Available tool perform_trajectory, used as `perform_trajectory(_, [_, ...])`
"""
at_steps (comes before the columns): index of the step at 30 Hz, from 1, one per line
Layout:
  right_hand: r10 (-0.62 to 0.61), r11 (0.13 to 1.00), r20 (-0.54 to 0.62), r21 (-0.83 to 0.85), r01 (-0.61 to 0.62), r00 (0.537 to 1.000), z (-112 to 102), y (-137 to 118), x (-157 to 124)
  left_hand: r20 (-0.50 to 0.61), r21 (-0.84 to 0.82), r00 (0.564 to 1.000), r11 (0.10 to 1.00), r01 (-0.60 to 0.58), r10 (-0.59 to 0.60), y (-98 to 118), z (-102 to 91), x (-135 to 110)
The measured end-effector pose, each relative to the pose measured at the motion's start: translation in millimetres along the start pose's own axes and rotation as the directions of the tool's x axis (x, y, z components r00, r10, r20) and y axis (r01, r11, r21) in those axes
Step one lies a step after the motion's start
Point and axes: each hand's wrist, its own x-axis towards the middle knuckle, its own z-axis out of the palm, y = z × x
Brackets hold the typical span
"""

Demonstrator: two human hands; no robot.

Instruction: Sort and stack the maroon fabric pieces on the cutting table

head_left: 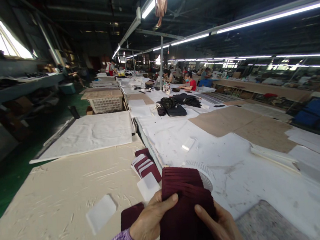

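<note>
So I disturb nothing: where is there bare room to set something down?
The beige surface left of the leftmost white card looks bare; so does the white tabletop between the plastic basket and brown sheets. Crowded: around the left hand, with maroon pieces and more white cards.

Bright tube lights [274, 16], dim ceiling [83, 25]

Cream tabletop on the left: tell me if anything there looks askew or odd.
The cream covering is wrinkled rather than smooth, and one white piece lies askew by itself, away from the fanned maroon-and-white stack. No spill shows.
</note>
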Motion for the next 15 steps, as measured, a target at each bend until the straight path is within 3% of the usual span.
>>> perform_trajectory(3, [-0.005, 0.999, -0.008, -0.035, 0.005, 1.0, -4.0, 1.8, 2.1, -0.019, -0.113, 0.999, 0.993, 0.044, -0.046, 0.9, 3.9, 0.1])
perform_trajectory(7, [-0.011, 0.997, 0.025, -0.073, 0.013, 1.0, -6.9, -3.0, 1.9, 0.085, -0.211, 0.99, 0.969, 0.128, -0.113, 3.7, 5.2, 0.4])
perform_trajectory(15, [0.074, 0.995, 0.127, -0.076, -0.065, 0.989, -9.2, -12.2, 0.2, 0.186, -0.296, 0.973, 0.937, 0.188, -0.137, 5.4, 3.9, 0.3])
